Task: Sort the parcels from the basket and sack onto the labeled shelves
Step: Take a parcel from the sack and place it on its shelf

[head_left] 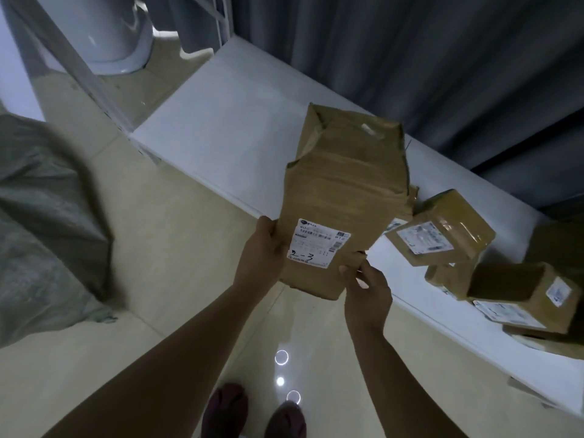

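I see the white shelf [227, 121] running along the curtain [410, 58], the grey sack [41, 222] slumped on the floor to my left. Above the shelf's front edge is the tall parcel [344, 191], its label marked 2-3. My left hand [262, 251] grips its lower left side, my right hand [368, 287] pinches its lower right corner; smaller parcels [442, 235] sit stacked on the shelf to the right.

Brown parcel [344, 191], white shelf [221, 128], seemingly grey sack [47, 216].

The scene is dim and bluish. Small round glare spots shine on the near floor [281, 357]. The wide lens bends the edges, and far corners look soft.
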The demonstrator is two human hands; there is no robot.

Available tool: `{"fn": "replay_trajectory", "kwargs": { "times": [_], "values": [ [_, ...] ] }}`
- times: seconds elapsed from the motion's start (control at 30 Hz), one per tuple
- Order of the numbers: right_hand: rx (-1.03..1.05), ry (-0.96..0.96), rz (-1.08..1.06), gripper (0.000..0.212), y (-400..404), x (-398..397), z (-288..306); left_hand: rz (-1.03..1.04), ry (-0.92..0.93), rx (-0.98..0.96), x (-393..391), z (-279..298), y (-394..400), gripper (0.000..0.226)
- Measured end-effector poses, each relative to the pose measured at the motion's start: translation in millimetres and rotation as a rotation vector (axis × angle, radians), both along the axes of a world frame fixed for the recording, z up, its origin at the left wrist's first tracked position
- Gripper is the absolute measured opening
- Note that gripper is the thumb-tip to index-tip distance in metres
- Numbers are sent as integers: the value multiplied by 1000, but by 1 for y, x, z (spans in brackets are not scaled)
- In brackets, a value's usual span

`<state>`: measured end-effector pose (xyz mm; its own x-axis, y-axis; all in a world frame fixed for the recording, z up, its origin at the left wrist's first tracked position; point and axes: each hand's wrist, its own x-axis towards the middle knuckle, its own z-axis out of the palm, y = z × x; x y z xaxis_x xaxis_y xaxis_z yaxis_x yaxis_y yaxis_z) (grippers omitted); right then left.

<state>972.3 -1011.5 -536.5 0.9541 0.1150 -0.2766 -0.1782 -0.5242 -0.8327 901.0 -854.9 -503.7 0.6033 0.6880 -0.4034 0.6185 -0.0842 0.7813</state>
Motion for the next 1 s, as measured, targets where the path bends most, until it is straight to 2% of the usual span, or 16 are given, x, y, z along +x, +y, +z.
{"fn": "replay_trajectory", "kwargs": {
  "times": [0.17,0.27,0.33,0.4,0.43,0.5,0.57,0.63,0.7,0.8,0.9,1.0],
  "values": [
    [-73,10,-40,3,-17,-12,-52,-39,-10,-34,1,-52,-19,22],
    [-64,54,4,14,-28,-19,-55,-45,27,-89,1,-61,-23,38],
    [49,142,26,39,-32,-21,-40,-57,57,-131,0,-60,-22,47],
    [125,126,61,83,-35,-22,-17,-57,40,-180,0,-55,-18,53],
    [116,55,94,101,-36,-21,-3,-51,5,-202,0,-51,-17,57],
    [43,-207,216,115,-40,-17,22,-29,-126,-247,-2,-39,-16,72],
    [-81,-522,376,109,-39,-10,40,-35,-271,-245,-7,-24,-19,89],
    [-152,-691,501,99,-34,0,48,-99,-360,-117,-8,-8,-22,112],
    [-205,-719,581,85,-24,7,47,-252,-386,105,-6,3,-18,115],
    [-288,-698,637,72,-13,13,38,-447,-265,380,2,16,-11,94],
    [-296,-654,630,73,-8,20,34,-474,-105,446,11,19,-6,89],
    [-258,-645,645,77,-1,30,35,-462,-92,474,19,18,-2,88]
  ]
}}
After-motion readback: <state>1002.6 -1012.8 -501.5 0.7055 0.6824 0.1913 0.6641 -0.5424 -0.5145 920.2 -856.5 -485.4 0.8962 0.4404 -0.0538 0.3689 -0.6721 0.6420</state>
